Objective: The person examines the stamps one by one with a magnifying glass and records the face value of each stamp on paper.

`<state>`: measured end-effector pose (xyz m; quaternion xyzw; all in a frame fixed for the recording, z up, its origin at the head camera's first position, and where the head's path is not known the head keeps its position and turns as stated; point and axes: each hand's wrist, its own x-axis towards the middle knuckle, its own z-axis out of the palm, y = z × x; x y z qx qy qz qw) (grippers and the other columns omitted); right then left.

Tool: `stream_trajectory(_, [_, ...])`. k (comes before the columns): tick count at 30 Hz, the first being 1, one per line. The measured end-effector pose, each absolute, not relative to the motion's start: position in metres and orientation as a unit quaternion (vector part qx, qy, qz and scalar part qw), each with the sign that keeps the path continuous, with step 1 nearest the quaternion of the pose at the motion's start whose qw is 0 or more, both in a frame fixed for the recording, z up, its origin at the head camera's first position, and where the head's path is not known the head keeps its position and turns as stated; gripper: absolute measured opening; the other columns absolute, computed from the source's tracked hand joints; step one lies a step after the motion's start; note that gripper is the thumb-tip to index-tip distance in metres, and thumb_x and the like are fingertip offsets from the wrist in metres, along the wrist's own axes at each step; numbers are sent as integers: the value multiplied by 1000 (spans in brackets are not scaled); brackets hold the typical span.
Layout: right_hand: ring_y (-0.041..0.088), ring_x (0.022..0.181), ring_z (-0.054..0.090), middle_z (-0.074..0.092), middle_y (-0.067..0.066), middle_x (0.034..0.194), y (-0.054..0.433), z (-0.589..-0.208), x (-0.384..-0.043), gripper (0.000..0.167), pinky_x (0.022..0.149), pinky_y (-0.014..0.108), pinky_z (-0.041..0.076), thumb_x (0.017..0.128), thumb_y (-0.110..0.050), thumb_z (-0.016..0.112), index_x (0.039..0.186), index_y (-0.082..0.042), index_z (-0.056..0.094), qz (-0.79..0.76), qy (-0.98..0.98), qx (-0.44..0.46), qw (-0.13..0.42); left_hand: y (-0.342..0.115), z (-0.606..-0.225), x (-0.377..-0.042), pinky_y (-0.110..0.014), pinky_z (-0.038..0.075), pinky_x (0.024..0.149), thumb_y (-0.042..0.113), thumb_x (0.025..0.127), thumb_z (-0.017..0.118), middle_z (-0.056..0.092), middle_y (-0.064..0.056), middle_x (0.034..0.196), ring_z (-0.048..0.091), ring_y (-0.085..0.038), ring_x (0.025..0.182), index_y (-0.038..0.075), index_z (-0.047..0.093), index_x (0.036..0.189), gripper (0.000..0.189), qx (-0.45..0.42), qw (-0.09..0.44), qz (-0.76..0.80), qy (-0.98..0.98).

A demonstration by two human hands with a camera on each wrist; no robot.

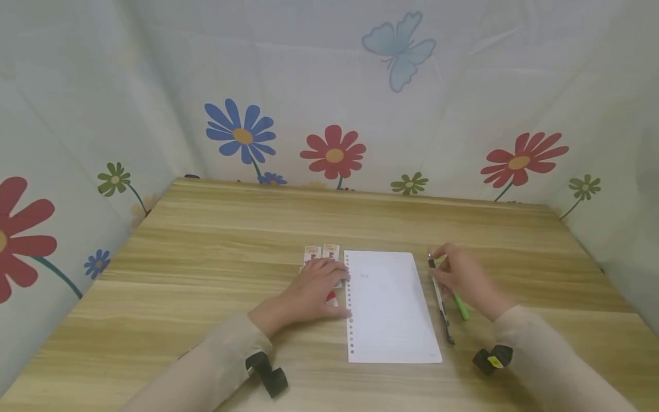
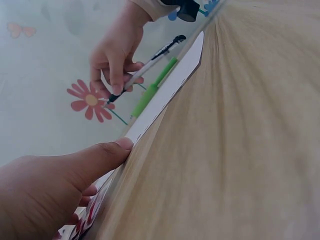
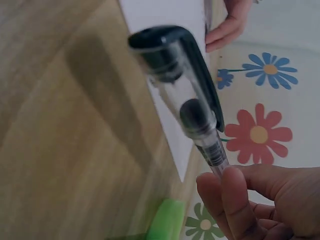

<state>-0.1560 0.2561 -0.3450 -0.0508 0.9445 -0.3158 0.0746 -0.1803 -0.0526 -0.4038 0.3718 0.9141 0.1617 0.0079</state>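
Note:
A white sheet of loose-leaf paper (image 1: 388,309) with punched holes down its left side lies on the table. My left hand (image 1: 311,292) rests at that holed edge, fingers extended over small printed cards (image 1: 331,252), its thumb touching the paper. To the right of the sheet, my right hand (image 1: 465,277) pinches a clear-barrelled pen (image 1: 440,306) near its black grip end. In the right wrist view the pen's black cap (image 3: 160,50) with its clip sits on the far end, raised above the table. Beside it lies a green pen (image 1: 462,308), partly hidden under the right hand.
The wood-grained table (image 1: 206,229) reaches back to a white cloth (image 1: 288,68) printed with flowers and a butterfly. A red-marked card (image 1: 332,297) shows partly under the left hand. Black wrist cameras (image 1: 268,375) hang at both sleeves.

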Motion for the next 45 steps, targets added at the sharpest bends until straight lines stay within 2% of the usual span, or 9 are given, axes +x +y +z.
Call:
stream_trajectory(4, [15, 50, 56, 63, 6, 67, 251, -351, -157, 34, 48, 27, 48, 92, -6, 60, 120, 7, 46, -286, 953, -47, 89, -53, -404, -180, -46, 25, 118, 59, 76, 70, 51, -3, 141, 40, -26, 135, 13, 55, 132, 73, 370, 9, 163, 915])
stream_trajectory(13, [14, 52, 57, 62, 8, 69, 241, -359, -157, 36, 48, 25, 50, 90, -8, 62, 120, 7, 47, -242, 961, -22, 129, -54, -403, -180, -47, 27, 117, 60, 76, 69, 51, -4, 140, 40, -26, 135, 13, 55, 132, 74, 372, 6, 157, 915])
stream_trajectory(23, [14, 51, 56, 61, 8, 72, 239, -363, -156, 36, 46, 24, 48, 90, -8, 63, 119, 5, 48, -216, 968, -21, 124, -52, -401, -179, -47, 27, 117, 60, 77, 68, 52, -5, 139, 41, -26, 134, 13, 56, 131, 73, 379, 2, 152, 913])
stream_trajectory(29, [14, 45, 53, 58, 6, 63, 241, -364, -155, 40, 43, 23, 45, 89, -13, 66, 122, 2, 48, -204, 972, -24, 111, -51, -399, -179, -47, 27, 117, 59, 77, 68, 52, -5, 138, 40, -25, 134, 14, 56, 131, 71, 379, 3, 155, 913])
stream_trajectory(36, [15, 45, 53, 55, 6, 62, 243, -361, -153, 40, 43, 24, 45, 91, -16, 63, 123, 0, 45, -225, 967, -22, 119, -53, -398, -177, -49, 27, 117, 58, 78, 68, 51, -5, 138, 40, -26, 134, 16, 56, 132, 69, 381, 3, 167, 909])
stream_trajectory(41, [17, 54, 54, 59, 8, 71, 248, -353, -151, 35, 47, 26, 47, 92, -17, 62, 121, -2, 48, -237, 965, -17, 113, -55, -392, -178, -49, 29, 115, 54, 78, 69, 52, -5, 138, 41, -26, 133, 17, 57, 129, 65, 382, -15, 173, 908])
stream_trajectory(45, [17, 60, 52, 61, 9, 78, 256, -343, -146, 31, 51, 27, 45, 92, -19, 63, 115, -1, 52, -223, 971, -27, 82, -57, -384, -179, -49, 29, 114, 49, 78, 72, 52, -5, 137, 42, -25, 131, 16, 58, 128, 61, 373, -28, 177, 910])
